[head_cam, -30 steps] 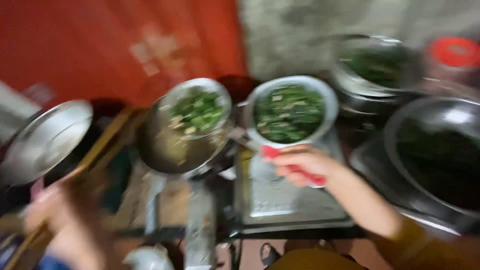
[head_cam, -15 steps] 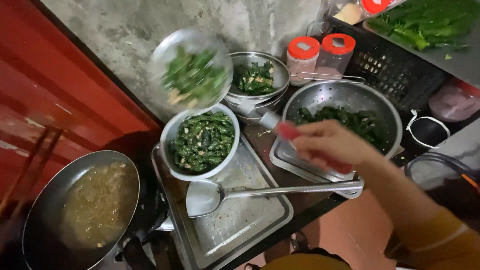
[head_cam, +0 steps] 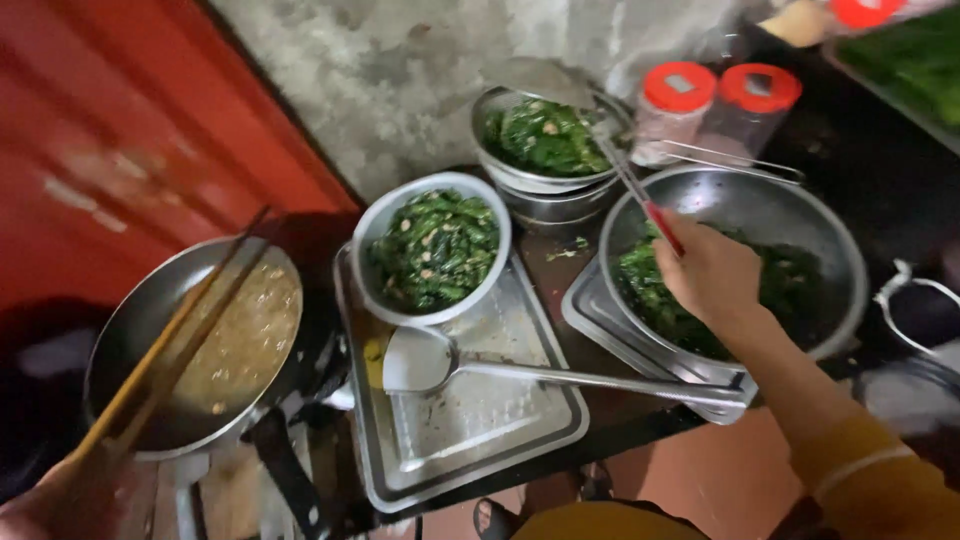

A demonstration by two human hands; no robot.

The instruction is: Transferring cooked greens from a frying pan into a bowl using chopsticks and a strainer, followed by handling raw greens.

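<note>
Our right hand [head_cam: 712,272] has its grip closed on a red-handled ladle [head_cam: 548,80]; beyond it, greens bowls. Left hand [head_cam: 60,500] grips long chopsticks [head_cam: 170,345] over the pan [head_cam: 190,340].

a long metal ladle with a red grip [head_cam: 612,160] slants up from the fist, its blurred bowl raised over a steel bowl of chopped cooked greens [head_cam: 545,140]. a pair of long wooden chopsticks [head_cam: 170,345] slants across a dark wok of brownish sauce [head_cam: 195,345].
</note>
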